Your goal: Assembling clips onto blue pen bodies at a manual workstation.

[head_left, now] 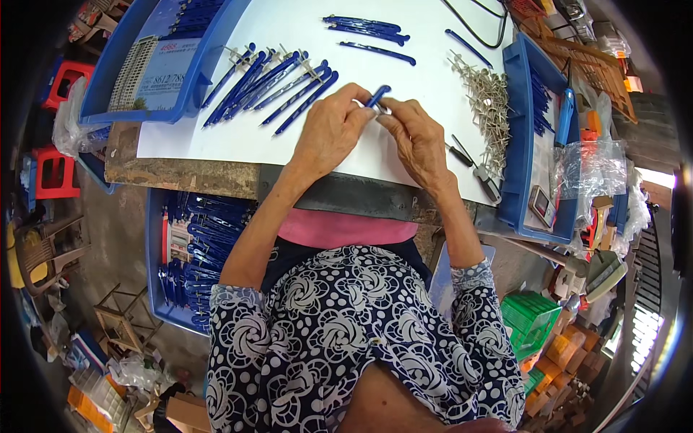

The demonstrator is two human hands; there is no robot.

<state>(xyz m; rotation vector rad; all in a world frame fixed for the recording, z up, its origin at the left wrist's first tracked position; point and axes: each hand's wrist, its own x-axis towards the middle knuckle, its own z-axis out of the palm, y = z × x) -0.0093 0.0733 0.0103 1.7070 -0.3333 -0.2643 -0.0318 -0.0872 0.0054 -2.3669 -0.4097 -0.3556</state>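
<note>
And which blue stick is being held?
The stick in the left hand's fingertips, its rounded tip poking up beside the right hand. The others lie on white paper or in blue bins.

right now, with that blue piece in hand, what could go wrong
The blue piece could slip: the left hand holds it with little showing. That hand might nudge the fanned blue strips beside it. If the right hand swings rightward, it could scatter the loose metal pieces heaped there.
</note>
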